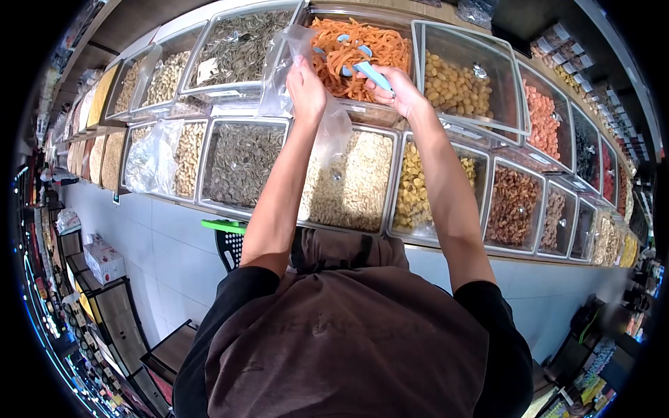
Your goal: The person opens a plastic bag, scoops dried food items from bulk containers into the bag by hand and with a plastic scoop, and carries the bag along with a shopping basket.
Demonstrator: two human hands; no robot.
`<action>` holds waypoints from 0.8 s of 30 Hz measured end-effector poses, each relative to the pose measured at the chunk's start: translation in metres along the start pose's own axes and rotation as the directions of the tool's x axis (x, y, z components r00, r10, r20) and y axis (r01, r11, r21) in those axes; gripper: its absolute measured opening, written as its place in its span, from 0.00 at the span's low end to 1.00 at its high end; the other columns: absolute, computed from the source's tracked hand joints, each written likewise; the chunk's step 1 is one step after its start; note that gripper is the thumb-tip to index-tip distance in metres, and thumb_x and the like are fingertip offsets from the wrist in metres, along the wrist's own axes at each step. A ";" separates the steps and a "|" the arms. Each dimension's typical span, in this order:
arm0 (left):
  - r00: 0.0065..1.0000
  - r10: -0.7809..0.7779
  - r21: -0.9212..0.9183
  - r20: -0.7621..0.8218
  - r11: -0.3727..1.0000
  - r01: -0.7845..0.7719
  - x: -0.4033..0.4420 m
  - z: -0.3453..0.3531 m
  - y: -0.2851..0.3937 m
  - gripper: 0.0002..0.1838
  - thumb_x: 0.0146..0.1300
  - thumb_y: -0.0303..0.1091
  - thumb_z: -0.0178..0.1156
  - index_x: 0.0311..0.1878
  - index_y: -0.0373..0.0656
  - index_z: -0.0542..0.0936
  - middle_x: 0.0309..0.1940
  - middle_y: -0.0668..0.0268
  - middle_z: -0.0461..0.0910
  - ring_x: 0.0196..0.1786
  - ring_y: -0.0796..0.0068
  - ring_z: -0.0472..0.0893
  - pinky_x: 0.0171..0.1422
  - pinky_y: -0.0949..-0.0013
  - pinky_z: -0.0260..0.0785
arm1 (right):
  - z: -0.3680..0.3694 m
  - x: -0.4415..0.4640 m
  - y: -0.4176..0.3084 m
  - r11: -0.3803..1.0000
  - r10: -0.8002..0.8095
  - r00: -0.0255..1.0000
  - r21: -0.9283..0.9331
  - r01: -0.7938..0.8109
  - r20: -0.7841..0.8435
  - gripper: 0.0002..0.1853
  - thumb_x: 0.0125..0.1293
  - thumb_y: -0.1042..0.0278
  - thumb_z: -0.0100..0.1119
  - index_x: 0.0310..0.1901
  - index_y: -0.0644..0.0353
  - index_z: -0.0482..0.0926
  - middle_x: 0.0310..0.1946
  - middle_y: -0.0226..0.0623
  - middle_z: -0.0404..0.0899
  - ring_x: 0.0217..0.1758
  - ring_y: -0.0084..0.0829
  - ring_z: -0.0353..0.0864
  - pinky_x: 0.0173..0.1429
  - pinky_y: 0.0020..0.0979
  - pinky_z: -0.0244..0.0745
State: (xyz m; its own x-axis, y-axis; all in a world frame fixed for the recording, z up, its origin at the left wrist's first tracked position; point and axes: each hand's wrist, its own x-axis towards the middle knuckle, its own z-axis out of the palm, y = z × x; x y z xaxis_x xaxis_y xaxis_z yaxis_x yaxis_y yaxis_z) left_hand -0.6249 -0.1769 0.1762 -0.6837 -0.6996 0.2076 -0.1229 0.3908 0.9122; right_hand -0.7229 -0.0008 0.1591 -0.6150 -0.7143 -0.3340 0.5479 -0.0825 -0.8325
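Note:
My right hand (397,90) is closed around the light-blue handle of a scoop (376,75). The scoop's head lies among orange dried strips (390,49) in a clear bin, and only patches of its blue rim show between them. At the bin's left side, my left hand (305,87) pinches a clear plastic bag (277,80). The bag hangs down over the bin edges and partly covers the bin below. Whether it contains anything, I cannot tell.
A clear lid (512,87) lies over the bin of round yellow-brown pieces on the right. Around it are bins of sunflower seeds (240,49), pale seeds (359,181) and walnuts (514,205). Another plastic bag (153,157) rests at lower left, near a green-topped black basket (226,237).

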 end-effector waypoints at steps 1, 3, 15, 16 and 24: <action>1.000 -0.002 -0.001 -0.003 1.000 0.002 -0.008 0.000 0.000 0.23 0.76 0.38 0.39 0.41 0.24 0.76 0.35 0.36 0.79 0.45 0.47 0.81 0.53 0.56 0.68 | 0.000 -0.001 0.001 1.000 0.001 1.000 -0.003 -0.001 0.002 0.20 0.78 0.62 0.37 0.48 0.71 0.76 0.25 0.31 0.73 0.13 0.14 0.56 0.15 0.21 0.50; 0.963 0.116 -0.144 -0.244 0.978 -0.154 -0.030 -0.003 0.004 0.24 0.76 0.37 0.39 0.48 0.22 0.77 0.41 0.40 0.80 0.52 0.50 0.80 0.60 0.59 0.66 | -0.002 -0.001 0.001 0.997 -0.029 0.999 0.079 0.026 0.033 0.19 0.77 0.61 0.43 0.50 0.69 0.77 0.25 0.28 0.73 0.12 0.12 0.56 0.15 0.18 0.49; 0.969 0.178 0.060 0.174 0.980 -0.191 -0.198 -0.126 -0.012 0.18 0.69 0.35 0.43 0.43 0.30 0.77 0.31 0.45 0.78 0.36 0.43 0.77 0.44 0.52 0.67 | -0.006 -0.008 -0.007 0.975 -0.089 0.993 0.195 0.103 -0.075 0.21 0.78 0.57 0.45 0.54 0.71 0.74 0.23 0.24 0.68 0.12 0.12 0.53 0.14 0.18 0.51; 0.938 0.112 0.134 0.329 0.977 -0.164 -0.210 -0.135 -0.019 0.17 0.67 0.35 0.46 0.44 0.30 0.78 0.34 0.44 0.78 0.40 0.42 0.78 0.47 0.50 0.68 | -0.009 -0.009 -0.007 0.974 -0.095 0.993 0.202 0.107 -0.064 0.21 0.78 0.57 0.45 0.53 0.71 0.74 0.23 0.24 0.68 0.12 0.12 0.53 0.14 0.18 0.50; 0.680 0.401 -0.228 0.614 0.915 -0.333 -0.221 -0.161 0.003 0.35 0.65 0.50 0.55 0.70 0.37 0.68 0.59 0.46 0.74 0.62 0.49 0.75 0.70 0.55 0.64 | -0.019 -0.043 0.000 0.971 -0.124 0.992 0.204 0.127 -0.028 0.22 0.77 0.58 0.46 0.51 0.74 0.74 0.24 0.29 0.70 0.13 0.14 0.56 0.15 0.19 0.51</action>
State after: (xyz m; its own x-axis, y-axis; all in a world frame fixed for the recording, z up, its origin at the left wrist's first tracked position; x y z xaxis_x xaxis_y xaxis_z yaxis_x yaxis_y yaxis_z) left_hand -0.3582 -0.1177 0.1897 -0.9559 0.0480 0.2898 0.2793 0.4541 0.8460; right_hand -0.7072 0.0432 0.1646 -0.6938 -0.6787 -0.2408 0.5697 -0.3128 -0.7600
